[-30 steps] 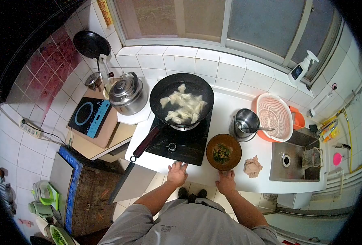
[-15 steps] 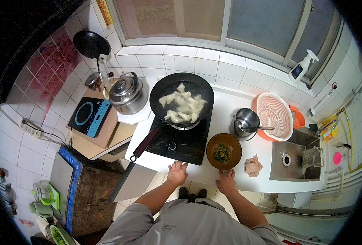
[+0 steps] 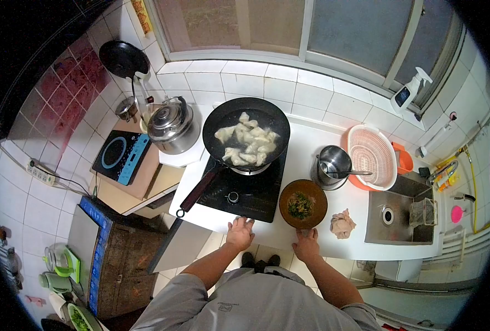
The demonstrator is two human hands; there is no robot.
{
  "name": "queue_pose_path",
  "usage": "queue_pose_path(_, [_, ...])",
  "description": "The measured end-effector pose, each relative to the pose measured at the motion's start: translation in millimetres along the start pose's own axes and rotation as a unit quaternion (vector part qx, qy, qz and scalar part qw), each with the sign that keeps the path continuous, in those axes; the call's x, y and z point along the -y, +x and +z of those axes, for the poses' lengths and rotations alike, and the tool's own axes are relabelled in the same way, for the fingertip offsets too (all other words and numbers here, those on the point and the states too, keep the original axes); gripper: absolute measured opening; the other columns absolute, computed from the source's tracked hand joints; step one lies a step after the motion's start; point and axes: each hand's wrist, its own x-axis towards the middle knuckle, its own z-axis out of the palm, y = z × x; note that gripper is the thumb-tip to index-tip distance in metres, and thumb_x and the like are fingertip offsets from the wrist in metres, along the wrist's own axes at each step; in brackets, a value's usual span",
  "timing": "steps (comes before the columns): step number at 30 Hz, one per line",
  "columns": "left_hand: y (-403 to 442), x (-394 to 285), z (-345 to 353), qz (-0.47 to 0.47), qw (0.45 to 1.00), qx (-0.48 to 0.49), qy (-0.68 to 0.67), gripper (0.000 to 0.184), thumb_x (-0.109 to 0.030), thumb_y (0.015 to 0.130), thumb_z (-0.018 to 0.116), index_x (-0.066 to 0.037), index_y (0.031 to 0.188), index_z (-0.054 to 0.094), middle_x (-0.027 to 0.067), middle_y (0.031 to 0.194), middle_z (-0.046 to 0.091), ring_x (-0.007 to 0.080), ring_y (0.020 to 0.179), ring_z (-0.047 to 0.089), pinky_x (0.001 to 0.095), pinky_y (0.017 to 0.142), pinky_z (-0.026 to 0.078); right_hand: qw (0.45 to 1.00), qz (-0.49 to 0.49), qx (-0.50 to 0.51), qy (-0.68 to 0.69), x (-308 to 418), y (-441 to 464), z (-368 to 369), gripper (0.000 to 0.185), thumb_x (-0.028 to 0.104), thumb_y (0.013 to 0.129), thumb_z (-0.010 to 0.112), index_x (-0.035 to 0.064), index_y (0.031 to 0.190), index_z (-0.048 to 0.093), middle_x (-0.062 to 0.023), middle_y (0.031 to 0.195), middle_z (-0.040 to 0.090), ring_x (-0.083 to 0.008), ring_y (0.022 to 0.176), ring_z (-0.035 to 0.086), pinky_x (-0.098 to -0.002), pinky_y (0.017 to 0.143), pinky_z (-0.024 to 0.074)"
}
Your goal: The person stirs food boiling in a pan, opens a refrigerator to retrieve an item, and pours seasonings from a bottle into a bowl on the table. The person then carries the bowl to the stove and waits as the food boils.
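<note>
My left hand [image 3: 240, 233] rests on the counter's front edge, fingers stretched out, just below the black cooktop [image 3: 239, 197]. With its fingers apart, my right hand [image 3: 306, 243] lies on the same edge, close under a brown bowl [image 3: 321, 220] holding chopped greens. Neither hand holds anything. On the cooktop stands a black wok [image 3: 214, 138], its dark handle [image 3: 199, 191] pointing towards the lower left. Pale dumplings [image 3: 251, 138] float in liquid inside it. Right of the bowl is a crumpled beige cloth [image 3: 342, 224].
A steel pot [image 3: 323, 176] with a ladle [image 3: 341, 174] across it stands behind the bowl. To its right are a pink-white colander [image 3: 388, 160] and the sink [image 3: 377, 231]. A steel kettle [image 3: 170, 129] and a second cooktop [image 3: 120, 157] stand on the left.
The dumplings have shifted slightly in the liquid. Both hands stay where they were.
</note>
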Motion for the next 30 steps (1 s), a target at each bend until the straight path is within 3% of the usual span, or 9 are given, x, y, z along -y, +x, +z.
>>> queue_pose_path(2, [0,2,4,0.015,0.999,-0.030,0.017,0.058,-0.029,0.077,0.067,-0.013,0.130,0.049,0.0163,0.124,0.044,0.0329,0.117,0.041,0.0498,0.098,0.034,1.000,-0.002,-0.004,-0.006,0,0,0,0.070,0.030,0.078,0.066,0.0130,0.139,0.037,-0.0327,0.140,0.024,-0.0523,0.129,0.021,-0.0519,0.100,0.0370])
queue_pose_path(12, [-1,3,5,0.018,0.999,-0.035,0.017,0.058,-0.029,0.077,0.067,-0.013,0.129,0.049,0.0166,0.124,0.044,0.0334,0.117,0.041,0.0506,0.098,0.034,0.999,0.008,0.032,-0.014,0,2,0,0.071,0.031,0.078,0.067,0.0141,0.139,0.036,-0.0309,0.142,0.023,-0.0517,0.130,0.021,-0.0519,0.104,0.0321])
queue_pose_path(15, [-1,1,3,0.010,1.000,-0.021,0.006,0.057,-0.028,0.078,0.066,-0.013,0.129,0.049,0.0160,0.126,0.043,0.0329,0.120,0.039,0.0528,0.099,0.033,1.000,-0.004,0.014,-0.008,-1,0,0,0.066,0.038,0.083,0.058,0.0034,0.136,0.039,-0.0229,0.141,0.034,-0.0429,0.132,0.024,-0.0550,0.111,0.0131])
queue_pose_path(17, [0,0,0,-0.006,1.000,0.010,-0.009,0.056,-0.028,0.079,0.065,-0.014,0.131,0.047,0.0143,0.132,0.040,0.0316,0.126,0.034,0.0576,0.102,0.029,1.000,0.005,0.019,-0.004,0,0,-1,0.066,0.038,0.083,0.057,0.0039,0.137,0.038,-0.0231,0.142,0.032,-0.0430,0.133,0.023,-0.0548,0.111,0.0126])
queue_pose_path(21, [0,2,5,0.006,1.000,-0.014,0.002,0.056,-0.028,0.078,0.066,-0.014,0.129,0.049,0.0151,0.128,0.042,0.0323,0.122,0.037,0.0552,0.100,0.031,0.999,0.000,0.030,-0.010,1,0,-6,0.067,0.037,0.084,0.057,0.0048,0.138,0.035,-0.0244,0.144,0.029,-0.0438,0.134,0.021,-0.0546,0.112,0.0111])
queue_pose_path(24, [-1,4,10,0.029,0.998,-0.058,0.024,0.055,-0.028,0.076,0.068,-0.013,0.126,0.052,0.0165,0.121,0.045,0.0332,0.115,0.042,0.0505,0.096,0.036,1.000,-0.003,0.010,-0.009,-3,3,6,0.072,0.032,0.078,0.066,0.0103,0.139,0.035,-0.0324,0.142,0.022,-0.0515,0.130,0.019,-0.0516,0.108,0.0248])
queue_pose_path(30, [-1,3,9,0.029,0.998,-0.057,0.027,0.055,-0.029,0.076,0.068,-0.013,0.126,0.053,0.0161,0.122,0.045,0.0329,0.115,0.042,0.0503,0.095,0.036,1.000,-0.003,0.007,-0.008,-6,3,10,0.073,0.034,0.077,0.066,0.0098,0.139,0.035,-0.0333,0.140,0.024,-0.0512,0.129,0.021,-0.0524,0.107,0.0260])
